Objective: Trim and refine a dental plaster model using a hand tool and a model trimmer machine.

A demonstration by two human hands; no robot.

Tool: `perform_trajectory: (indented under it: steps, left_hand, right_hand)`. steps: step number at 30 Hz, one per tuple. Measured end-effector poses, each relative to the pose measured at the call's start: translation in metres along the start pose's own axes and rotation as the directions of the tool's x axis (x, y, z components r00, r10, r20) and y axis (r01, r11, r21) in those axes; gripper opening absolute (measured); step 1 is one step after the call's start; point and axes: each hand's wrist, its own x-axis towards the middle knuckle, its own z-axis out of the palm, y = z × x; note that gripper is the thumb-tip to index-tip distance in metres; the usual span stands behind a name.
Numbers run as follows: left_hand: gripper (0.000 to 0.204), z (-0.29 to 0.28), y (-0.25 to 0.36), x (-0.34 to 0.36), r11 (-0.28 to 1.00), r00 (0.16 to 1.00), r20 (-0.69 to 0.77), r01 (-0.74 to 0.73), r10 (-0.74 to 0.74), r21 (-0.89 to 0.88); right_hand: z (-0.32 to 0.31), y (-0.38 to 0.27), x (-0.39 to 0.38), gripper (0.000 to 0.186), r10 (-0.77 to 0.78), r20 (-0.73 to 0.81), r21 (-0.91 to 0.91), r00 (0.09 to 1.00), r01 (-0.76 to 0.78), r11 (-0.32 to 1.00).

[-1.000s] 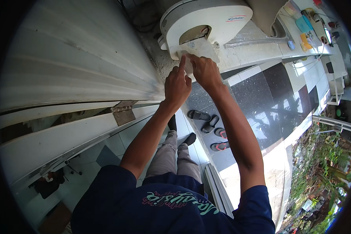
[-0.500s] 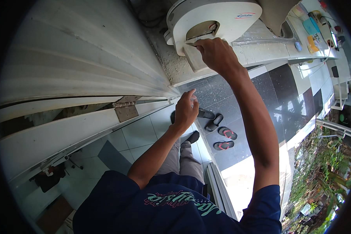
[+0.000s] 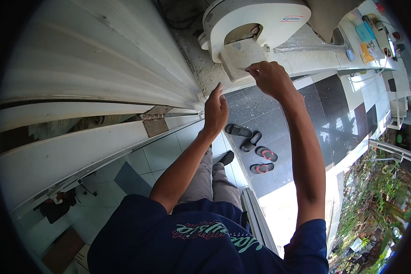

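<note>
A white trimming machine (image 3: 274,23) with a rounded housing stands on the counter at the top. Its opening (image 3: 244,33) sits above a pale, dusty square plate (image 3: 243,57) that juts toward me. Over the plate's front right edge, my right hand (image 3: 273,81) pinches a small thin pale piece (image 3: 243,69); most of it is hidden by the fingers. My left hand (image 3: 216,112) is raised left of the plate, below the counter edge. Its fingers are loosely stretched and no object shows in it.
The dusty counter (image 3: 301,59) runs right past a sink (image 3: 337,37) to a blue container (image 3: 363,31). A pale panel (image 3: 100,55) and a hinged door edge (image 3: 153,124) border the left. Sandals (image 3: 262,162) lie on the dark tiles below.
My right hand has drawn back from the machine's opening to the plate's front edge, uncovering the plate. My left hand has risen slightly toward the counter. The view has shifted a little.
</note>
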Motion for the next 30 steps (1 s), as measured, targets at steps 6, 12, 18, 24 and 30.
perform_trajectory:
  steps: [6,12,18,24,30]
  left_hand:
    - [0.067,0.037,0.02,0.04,0.955,0.994,-0.008,-0.108,0.11,-0.274]
    - [0.06,0.047,0.007,-0.008,0.967,0.99,-0.112,-0.111,0.087,-0.228]
    - [0.043,0.025,-0.003,-0.034,0.777,0.933,0.06,0.33,-0.354,-0.537]
    - [0.047,0.018,-0.003,-0.031,0.832,0.968,0.136,0.251,-0.211,-0.495]
    - [0.06,0.017,0.016,-0.039,0.818,0.962,0.158,0.273,-0.224,-0.507]
  right_hand:
    - [0.045,0.014,-0.111,0.033,0.339,-0.038,0.498,0.94,-0.277,0.822]
    - [0.105,-0.001,-0.138,0.03,0.466,0.103,0.8,0.879,-0.352,0.487]
    - [0.135,-0.021,-0.106,0.039,0.449,0.227,0.895,0.864,-0.367,0.253]
    - [0.163,-0.02,-0.064,0.046,0.479,0.084,0.767,0.874,-0.363,0.529]
    - [0.168,-0.023,-0.054,0.048,0.396,-0.111,0.743,0.911,-0.189,0.642]
